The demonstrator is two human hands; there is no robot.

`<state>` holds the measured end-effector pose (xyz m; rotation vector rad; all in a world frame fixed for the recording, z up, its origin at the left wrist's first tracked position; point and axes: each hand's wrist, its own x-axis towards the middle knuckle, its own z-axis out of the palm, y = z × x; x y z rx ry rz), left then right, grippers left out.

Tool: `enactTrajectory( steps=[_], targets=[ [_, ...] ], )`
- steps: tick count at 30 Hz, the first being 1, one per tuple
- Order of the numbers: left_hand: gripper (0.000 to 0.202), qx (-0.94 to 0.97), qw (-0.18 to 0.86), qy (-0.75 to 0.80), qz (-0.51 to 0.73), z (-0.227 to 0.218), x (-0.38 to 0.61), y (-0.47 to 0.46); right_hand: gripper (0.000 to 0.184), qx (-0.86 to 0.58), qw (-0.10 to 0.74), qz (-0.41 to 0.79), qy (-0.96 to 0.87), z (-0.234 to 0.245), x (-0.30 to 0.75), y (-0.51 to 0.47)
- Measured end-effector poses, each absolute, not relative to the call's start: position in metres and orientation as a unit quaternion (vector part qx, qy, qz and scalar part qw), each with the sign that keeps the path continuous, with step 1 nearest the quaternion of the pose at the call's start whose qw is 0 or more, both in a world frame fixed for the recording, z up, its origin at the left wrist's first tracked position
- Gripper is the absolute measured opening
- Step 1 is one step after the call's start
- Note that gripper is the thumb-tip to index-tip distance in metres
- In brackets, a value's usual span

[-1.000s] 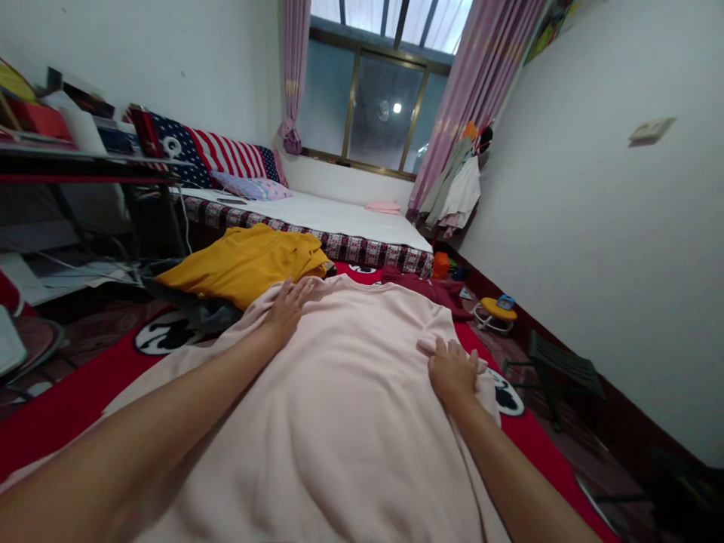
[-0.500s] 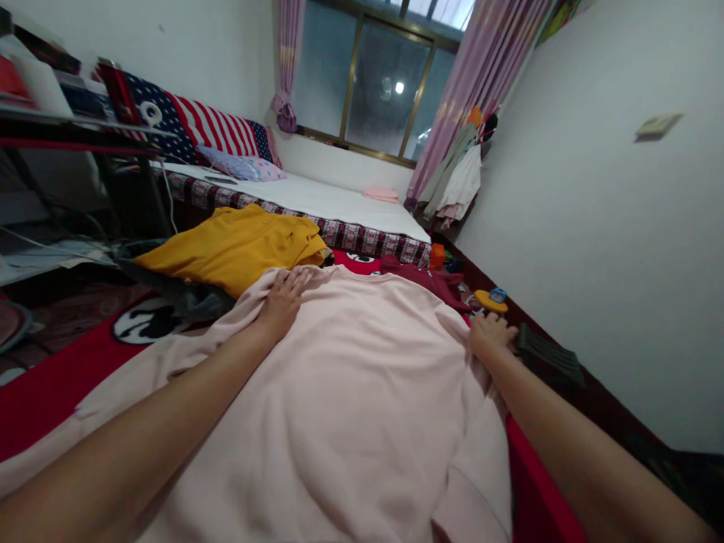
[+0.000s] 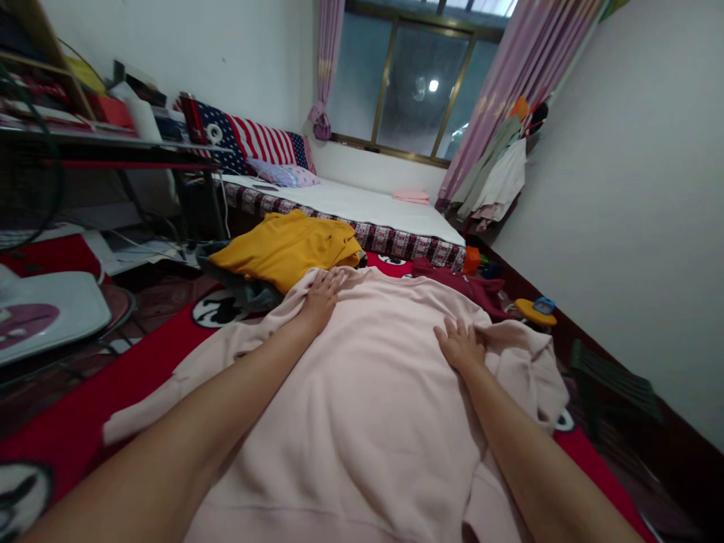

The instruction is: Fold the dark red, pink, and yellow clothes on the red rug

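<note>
A pale pink sweatshirt point(image 3: 362, 392) lies spread on a red blanket point(image 3: 73, 400) with black-and-white round patterns, its neckline away from me. My left hand point(image 3: 321, 300) rests flat on its left shoulder, fingers stretched out. On the right side of the chest, near the sleeve seam, my right hand point(image 3: 461, 345) lies with fingers spread. The right sleeve point(image 3: 532, 362) is bunched outward beyond that hand. Toward the lower left stretches the left sleeve, partly behind my left forearm. A yellow garment point(image 3: 288, 245) lies past my left hand, and a dark red garment point(image 3: 461, 283) beyond the neckline.
A bed point(image 3: 362, 200) with a white top stands at the back under the window. On the left are a cluttered desk point(image 3: 152, 143) and a white chair seat point(image 3: 56, 302). A yellow stool point(image 3: 535, 311) and a dark green stool point(image 3: 614, 381) stand along the right wall.
My right hand has moved inward from the sweatshirt's right edge onto its chest, and the right sleeve now lies out to the side. My left hand stays on the shoulder. The view has turned left.
</note>
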<state>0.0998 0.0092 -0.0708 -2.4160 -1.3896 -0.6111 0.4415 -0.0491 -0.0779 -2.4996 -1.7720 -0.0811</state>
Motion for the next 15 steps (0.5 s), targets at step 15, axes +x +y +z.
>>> enactTrajectory(
  steps=[15],
  targets=[
    [0.032,-0.914,0.02,-0.39,-0.107,-0.062,0.034,-0.105,0.059,-0.749,-0.019,-0.141,-0.648,-0.094,0.422,-0.139]
  ],
)
